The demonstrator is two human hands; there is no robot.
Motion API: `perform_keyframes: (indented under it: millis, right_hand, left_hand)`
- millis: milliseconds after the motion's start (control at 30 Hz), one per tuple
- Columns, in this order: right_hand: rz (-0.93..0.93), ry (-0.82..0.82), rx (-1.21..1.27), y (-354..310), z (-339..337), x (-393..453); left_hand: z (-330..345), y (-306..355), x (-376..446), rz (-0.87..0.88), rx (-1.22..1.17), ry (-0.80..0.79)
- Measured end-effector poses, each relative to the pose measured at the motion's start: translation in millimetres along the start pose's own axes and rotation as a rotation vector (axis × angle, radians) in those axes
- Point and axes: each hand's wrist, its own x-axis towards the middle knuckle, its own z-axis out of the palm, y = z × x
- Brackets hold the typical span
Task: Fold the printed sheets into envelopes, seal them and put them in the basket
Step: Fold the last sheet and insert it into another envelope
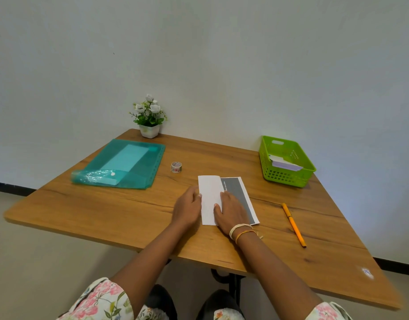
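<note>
A white printed paper sheet (210, 195) with a dark grey band along its right part lies flat near the front middle of the wooden table, its left portion folded over so a blank white panel faces up; the fold's free edge runs beside the grey band, which stays uncovered; a bright green perforated plastic basket (289, 179) with a cut-out handle stands at the table's far right corner, well apart from the sheet; folded white paper envelopes (284, 163) lie inside it, leaning against its left wall.
</note>
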Motion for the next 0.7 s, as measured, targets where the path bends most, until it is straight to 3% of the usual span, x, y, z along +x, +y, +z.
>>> perform_keyframes:
  millis: [67,167,233,500,700]
  right_hand:
    - [0.018,0.041,0.043,0.9,-0.1,-0.5]
    - [0.004,0.070,0.065,1.2,0.1,-1.3]
    - [0.008,0.077,0.074,1.1,0.2,-2.3]
    - [0.008,0.088,0.105,0.3,-1.2,-2.4]
    - [0.010,0.095,0.136,0.1,-1.0,-3.9]
  left_hand:
    - [-0.5,19.5,4.3,-0.218,-0.130,0.039]
    - [-11.2,43.4,20.2,-0.632,-0.507,0.008]
    - [-20.5,49.3,23.5,-0.771,-0.639,-0.052]
    - [-30.0,35.8,29.2,-0.854,-0.673,-0.097]
    - [-24.5,37.7,29.1,-0.754,-0.566,-0.096]
